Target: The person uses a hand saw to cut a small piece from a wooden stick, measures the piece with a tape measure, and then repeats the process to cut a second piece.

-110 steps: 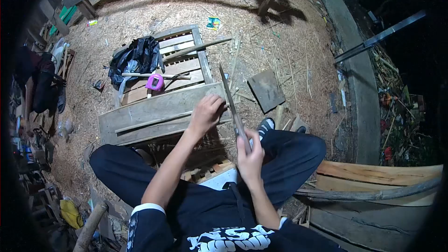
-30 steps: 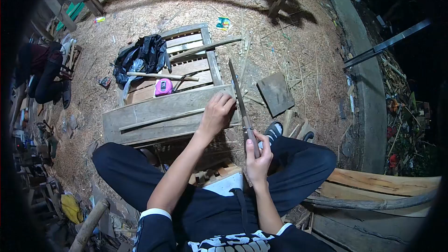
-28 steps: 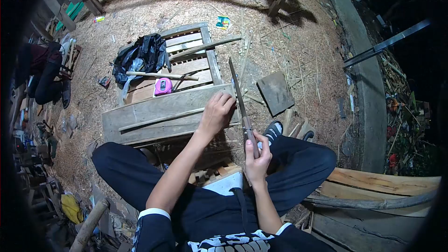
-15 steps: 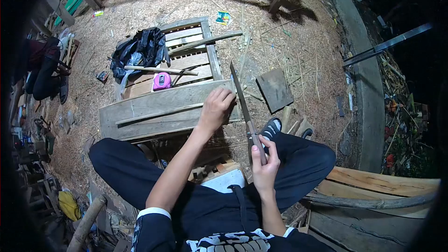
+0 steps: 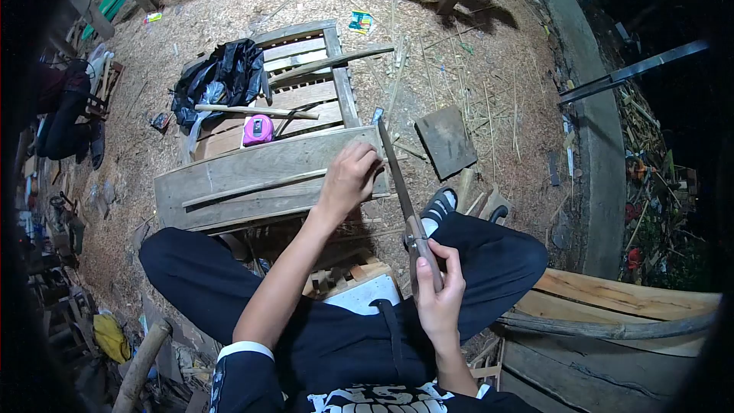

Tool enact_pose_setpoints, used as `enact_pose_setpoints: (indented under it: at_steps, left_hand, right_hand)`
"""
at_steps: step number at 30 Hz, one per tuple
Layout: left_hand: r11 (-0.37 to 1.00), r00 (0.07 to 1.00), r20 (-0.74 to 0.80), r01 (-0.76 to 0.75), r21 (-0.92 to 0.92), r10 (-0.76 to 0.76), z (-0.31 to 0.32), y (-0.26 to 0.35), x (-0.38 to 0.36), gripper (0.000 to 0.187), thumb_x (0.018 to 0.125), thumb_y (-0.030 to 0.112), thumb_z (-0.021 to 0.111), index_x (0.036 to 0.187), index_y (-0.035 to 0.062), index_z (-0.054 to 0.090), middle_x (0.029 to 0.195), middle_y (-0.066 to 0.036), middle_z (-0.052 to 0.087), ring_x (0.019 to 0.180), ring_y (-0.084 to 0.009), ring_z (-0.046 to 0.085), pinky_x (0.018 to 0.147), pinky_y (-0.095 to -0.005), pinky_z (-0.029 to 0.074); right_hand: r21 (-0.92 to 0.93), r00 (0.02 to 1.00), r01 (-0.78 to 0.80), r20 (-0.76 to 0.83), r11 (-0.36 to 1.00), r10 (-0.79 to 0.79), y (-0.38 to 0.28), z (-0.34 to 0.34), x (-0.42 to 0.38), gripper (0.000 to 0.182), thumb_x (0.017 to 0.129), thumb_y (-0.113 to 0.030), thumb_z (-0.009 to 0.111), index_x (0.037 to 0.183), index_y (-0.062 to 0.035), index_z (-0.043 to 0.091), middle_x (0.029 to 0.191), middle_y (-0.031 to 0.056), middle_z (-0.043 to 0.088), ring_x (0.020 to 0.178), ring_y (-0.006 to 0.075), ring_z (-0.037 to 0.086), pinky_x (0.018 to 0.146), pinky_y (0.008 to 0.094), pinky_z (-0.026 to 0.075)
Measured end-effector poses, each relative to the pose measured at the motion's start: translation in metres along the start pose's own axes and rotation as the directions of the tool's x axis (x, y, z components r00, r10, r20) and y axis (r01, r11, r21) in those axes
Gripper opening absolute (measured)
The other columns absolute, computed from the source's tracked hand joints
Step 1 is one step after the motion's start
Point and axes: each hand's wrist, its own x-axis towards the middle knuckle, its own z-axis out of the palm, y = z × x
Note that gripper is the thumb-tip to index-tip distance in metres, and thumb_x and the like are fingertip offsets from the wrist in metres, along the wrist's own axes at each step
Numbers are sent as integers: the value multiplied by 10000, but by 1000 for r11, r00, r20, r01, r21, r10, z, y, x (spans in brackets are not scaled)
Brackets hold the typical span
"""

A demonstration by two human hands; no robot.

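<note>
My right hand (image 5: pixel 441 291) is closed round the wooden handle of a long dark blade (image 5: pixel 397 176), which points away from me with its tip just past the bench edge. At the right end of the grey plank bench (image 5: pixel 267 154), my left hand (image 5: pixel 351 176) has curled fingers beside the blade; whatever they may hold is hidden. A thin wooden strip (image 5: pixel 256 188) lies along the bench, its right end reaching my left hand.
Beyond the bench are a pink tape measure (image 5: pixel 258 129), a black plastic bag (image 5: pixel 222 80) and sticks on a slatted frame (image 5: pixel 342 80). A square board (image 5: pixel 446 143) lies right. Planks (image 5: pixel 612 298) stand at lower right. A person (image 5: pixel 69 111) sits far left.
The view has shifted slightly. The blade has turned a little in my right hand, and its tip now shows a light glint. My left hand stays by the bench end.
</note>
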Motion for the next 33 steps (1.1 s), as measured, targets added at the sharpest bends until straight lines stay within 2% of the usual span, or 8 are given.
enact_pose_setpoints:
  at_steps: [2,5,7,11,13,21,26,33]
  left_hand:
    - [999,999,-25,31,-10,-31,3,4,-1,177,836,-14,742,993,-18,659,1031,-155,645,1002,-375,625,861,-458,517]
    - [1000,999,-37,-6,16,7,5,1,1,182,828,-22,739,989,-22,654,1033,-163,643,1006,-379,624,869,-459,519]
    - [1000,999,-32,-11,13,11,5,0,2,160,855,-1,741,987,-20,653,1026,-160,641,1004,-375,624,866,-456,521]
    - [1000,1000,-15,16,16,-16,1,5,0,137,922,69,746,997,-10,663,1012,-145,641,984,-363,629,854,-452,519]
    - [998,998,-43,43,48,-41,2,11,1,141,922,82,754,1001,-3,673,1000,-142,644,973,-359,632,835,-455,518]
    - [999,997,-66,42,-25,-44,2,7,0,147,912,65,761,1024,-6,698,1019,-150,681,981,-362,655,830,-440,540]
    - [999,999,-44,31,-13,-32,1,6,1,156,899,50,761,1029,-4,694,1034,-150,688,998,-359,660,851,-441,544]
    - [1000,1000,-10,28,-5,-28,3,2,0,212,857,29,744,1058,6,681,1050,-142,668,1031,-347,641,918,-430,536]
  right_hand:
    - [-45,999,36,-9,998,-37,-2,0,3,292,1040,-177,658,1255,18,630,1017,172,759,886,157,703,786,325,554]
    - [-42,1000,-2,12,999,3,-22,-6,21,260,1038,-173,661,1231,-3,630,766,48,662,655,81,570,583,293,455]
    - [-19,999,-3,54,1000,4,-29,-17,29,249,1041,-175,659,1214,3,630,699,4,592,612,52,510,546,277,407]
    - [-59,995,43,98,997,-37,-32,-19,25,275,1054,-203,650,1235,3,629,762,76,675,675,97,606,612,304,484]
    - [-91,992,119,62,989,-114,-34,-10,17,295,1064,-221,636,1251,7,617,887,196,742,786,159,709,707,348,549]
    - [-94,993,15,119,995,-4,-44,-16,24,299,1073,-240,621,1254,-3,597,734,107,661,637,122,584,610,347,482]
    - [-88,986,-75,143,993,87,-65,-22,36,310,1076,-266,626,1237,-2,597,760,51,650,695,99,576,620,311,469]
    - [-52,990,-56,124,997,62,-71,-14,40,292,1065,-238,648,1207,15,617,790,42,657,702,78,561,623,292,467]
